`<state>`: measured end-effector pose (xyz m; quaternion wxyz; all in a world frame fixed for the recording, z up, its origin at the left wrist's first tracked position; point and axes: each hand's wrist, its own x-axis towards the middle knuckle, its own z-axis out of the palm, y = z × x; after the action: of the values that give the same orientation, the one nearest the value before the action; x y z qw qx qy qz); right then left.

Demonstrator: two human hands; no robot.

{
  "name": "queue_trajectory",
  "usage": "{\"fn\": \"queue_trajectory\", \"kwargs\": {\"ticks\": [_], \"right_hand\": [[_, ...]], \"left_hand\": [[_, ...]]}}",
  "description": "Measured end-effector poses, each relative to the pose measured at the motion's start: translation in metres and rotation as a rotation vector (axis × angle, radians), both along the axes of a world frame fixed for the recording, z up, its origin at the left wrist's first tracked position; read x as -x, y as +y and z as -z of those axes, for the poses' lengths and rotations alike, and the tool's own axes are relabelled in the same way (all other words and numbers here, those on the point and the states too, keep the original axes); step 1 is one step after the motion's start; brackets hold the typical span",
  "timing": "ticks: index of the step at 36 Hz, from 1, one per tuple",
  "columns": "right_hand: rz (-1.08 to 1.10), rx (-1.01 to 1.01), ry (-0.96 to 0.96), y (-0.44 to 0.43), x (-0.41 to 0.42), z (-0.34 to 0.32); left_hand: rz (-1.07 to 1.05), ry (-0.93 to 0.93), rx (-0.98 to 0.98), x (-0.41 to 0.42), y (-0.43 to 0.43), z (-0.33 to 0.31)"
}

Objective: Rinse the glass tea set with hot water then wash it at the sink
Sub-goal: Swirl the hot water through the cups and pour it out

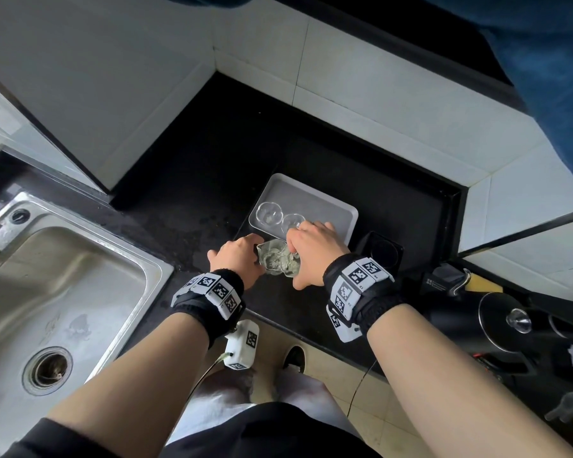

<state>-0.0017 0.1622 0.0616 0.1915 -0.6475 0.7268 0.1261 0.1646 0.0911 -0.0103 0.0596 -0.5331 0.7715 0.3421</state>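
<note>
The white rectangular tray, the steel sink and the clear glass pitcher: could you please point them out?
White rectangular tray (316, 193): head view, far rim.
Steel sink (63, 292): head view, basin floor.
Clear glass pitcher (277, 264): head view, body.

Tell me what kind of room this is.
Probably a home kitchen: a stainless steel sink set in a black countertop, white tiled walls, and a glass pitcher held near a tray of glass cups.

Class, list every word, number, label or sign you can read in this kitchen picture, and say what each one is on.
Wristband tags: black-and-white square code patterns with tiny characters beside them, too small to read.
Black box at the right: small white print, too blurred to read.
No other text shows legibly.
</note>
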Motion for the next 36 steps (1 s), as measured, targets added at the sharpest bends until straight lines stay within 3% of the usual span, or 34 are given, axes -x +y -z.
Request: {"fn": "queue_trajectory", "kwargs": {"ticks": [36], "right_hand": [[-0.037,-0.028,0.072,-0.005,0.0,-0.015]], "left_hand": [[0.036,-0.005,0.024,0.011,-0.002,-0.008]]}}
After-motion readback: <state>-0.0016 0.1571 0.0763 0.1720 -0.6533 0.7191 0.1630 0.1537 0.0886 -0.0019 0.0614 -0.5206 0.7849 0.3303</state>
